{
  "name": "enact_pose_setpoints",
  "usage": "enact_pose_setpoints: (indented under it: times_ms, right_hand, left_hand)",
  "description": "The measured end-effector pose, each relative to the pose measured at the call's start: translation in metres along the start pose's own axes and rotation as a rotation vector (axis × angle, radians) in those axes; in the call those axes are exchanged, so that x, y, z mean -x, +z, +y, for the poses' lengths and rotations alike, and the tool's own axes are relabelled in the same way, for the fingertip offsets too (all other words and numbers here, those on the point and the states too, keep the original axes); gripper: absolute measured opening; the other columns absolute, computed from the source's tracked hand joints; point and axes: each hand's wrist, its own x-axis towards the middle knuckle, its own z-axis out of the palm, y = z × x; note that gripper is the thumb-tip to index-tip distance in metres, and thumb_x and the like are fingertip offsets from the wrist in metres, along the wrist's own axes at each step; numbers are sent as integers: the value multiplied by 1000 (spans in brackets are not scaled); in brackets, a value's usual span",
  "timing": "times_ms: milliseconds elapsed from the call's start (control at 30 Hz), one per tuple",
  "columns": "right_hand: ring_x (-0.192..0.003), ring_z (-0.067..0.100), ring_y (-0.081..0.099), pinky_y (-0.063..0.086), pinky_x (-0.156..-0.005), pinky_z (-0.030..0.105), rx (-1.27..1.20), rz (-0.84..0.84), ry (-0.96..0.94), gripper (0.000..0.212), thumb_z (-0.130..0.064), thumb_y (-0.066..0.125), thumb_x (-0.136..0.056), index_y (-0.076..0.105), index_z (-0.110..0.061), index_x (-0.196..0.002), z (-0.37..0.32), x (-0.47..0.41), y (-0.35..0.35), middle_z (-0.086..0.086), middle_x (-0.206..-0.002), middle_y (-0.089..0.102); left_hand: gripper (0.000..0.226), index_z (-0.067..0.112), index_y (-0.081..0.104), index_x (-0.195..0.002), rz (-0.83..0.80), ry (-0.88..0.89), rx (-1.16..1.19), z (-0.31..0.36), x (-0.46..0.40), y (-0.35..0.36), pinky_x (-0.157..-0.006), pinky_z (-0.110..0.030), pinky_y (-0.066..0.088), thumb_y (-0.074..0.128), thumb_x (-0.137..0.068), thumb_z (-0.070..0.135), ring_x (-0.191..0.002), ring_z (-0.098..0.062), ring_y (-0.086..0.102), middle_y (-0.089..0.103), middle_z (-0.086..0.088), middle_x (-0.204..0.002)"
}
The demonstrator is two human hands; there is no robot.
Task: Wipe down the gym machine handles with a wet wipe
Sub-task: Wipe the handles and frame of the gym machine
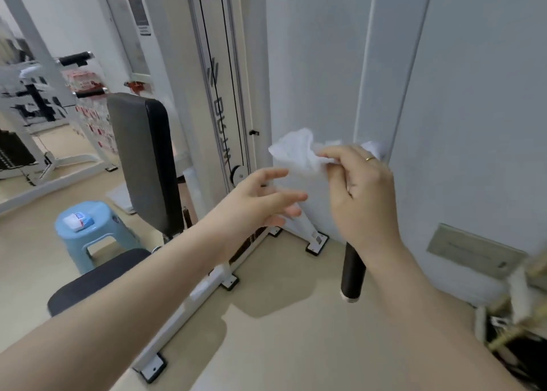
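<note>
A white wet wipe [296, 154] hangs bunched in mid-air, pinched between the thumb and fingers of my right hand [361, 189]. My left hand [263, 195] reaches toward the wipe's lower edge with its fingers spread and relaxed; whether they touch it I cannot tell. Just below my right wrist a black foam machine handle [352, 275] with a metal end cap points down. Two more black handles [74, 59] [88, 94] stick out from the machine frame at the far left.
The white cable machine column [225, 94] with cables stands behind a black padded backrest [142, 160] and seat [94, 278]. A blue plastic stool [94, 231] carries a pack of wipes [78, 220]. White frame feet [225, 275] lie on the beige floor. A grey wall [473, 124] is at right.
</note>
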Motion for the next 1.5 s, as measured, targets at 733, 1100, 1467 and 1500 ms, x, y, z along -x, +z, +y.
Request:
enact_pose_setpoints:
  times_ms: [733,1100,1467,1500]
  right_hand:
    - [-55,1,51,41,-52,13,-838,-1109,389,18,-21,56,-91,65,-16,-77,-219,17,385,-9,-63,58]
    - [-78,26,55,43,-61,30,-958,-1379,573,26,-25,45,-97,58,-2,-97,-358,55,587,15,-87,59]
    - [-76,22,58,45,-61,25,-954,-1399,793,18,-24,53,-92,59,-10,-83,-545,116,800,8,-85,61]
    - [-79,23,57,45,-63,27,-959,-1375,841,20,-24,53,-92,58,-6,-86,-559,119,820,10,-88,61]
  left_hand:
    - [13,17,61,-73,631,24,-94,-120,137,-383,-78,-19,47,66,-84,21,-83,-1,61,67,7,-94]
    - [34,18,51,-63,932,-18,8,-198,212,-594,-65,-26,40,47,-96,17,-51,-2,45,49,17,-51]
    - [62,18,73,-83,678,-220,688,-263,294,-872,-77,-35,53,23,-99,50,-85,-18,68,73,-1,-91]
    - [70,16,73,-94,621,-208,808,-269,300,-895,-82,-38,52,18,-95,59,-90,-20,68,72,-5,-101]
